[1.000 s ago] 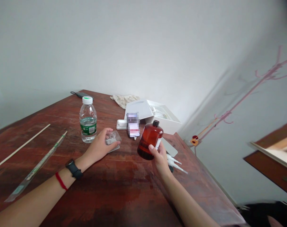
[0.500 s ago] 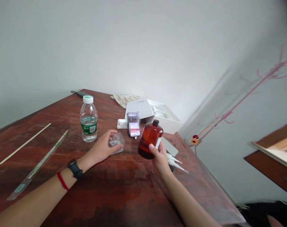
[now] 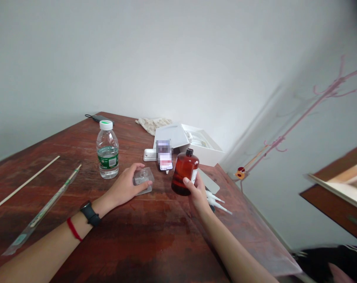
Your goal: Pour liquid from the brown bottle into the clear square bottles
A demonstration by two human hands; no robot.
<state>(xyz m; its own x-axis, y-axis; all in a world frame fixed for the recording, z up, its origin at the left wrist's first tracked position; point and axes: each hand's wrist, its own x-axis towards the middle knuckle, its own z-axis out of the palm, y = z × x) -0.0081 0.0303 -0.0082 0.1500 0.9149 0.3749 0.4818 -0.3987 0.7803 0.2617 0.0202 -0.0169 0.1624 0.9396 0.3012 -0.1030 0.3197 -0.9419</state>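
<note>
My right hand point(image 3: 198, 191) is wrapped round an amber bottle point(image 3: 184, 173) with a dark neck and no cap on it. The bottle stands nearly upright, its dark lower part showing liquid inside and a white label partly hidden by my fingers. On the left, my left hand point(image 3: 128, 182) spans a clear square plastic piece point(image 3: 145, 175) with a rounded hollow, its thumb and fingers at the edges. That piece rests on the wooden table point(image 3: 131, 232), left of the amber bottle. A watch and a red band circle my left wrist.
A capped water bottle point(image 3: 107, 151) stands left. Further left lie a bare stick point(image 3: 26, 182) and wrapped chopsticks point(image 3: 45, 208). Behind are a phone point(image 3: 165, 157), a white case point(image 3: 149, 155), an opened white box point(image 3: 206, 147) and a cloth point(image 3: 154, 125). White-tipped tools point(image 3: 218, 201) lie right.
The view has shifted slightly. The amber bottle is a little more upright in my right hand. My left hand stays at the clear plastic piece.
</note>
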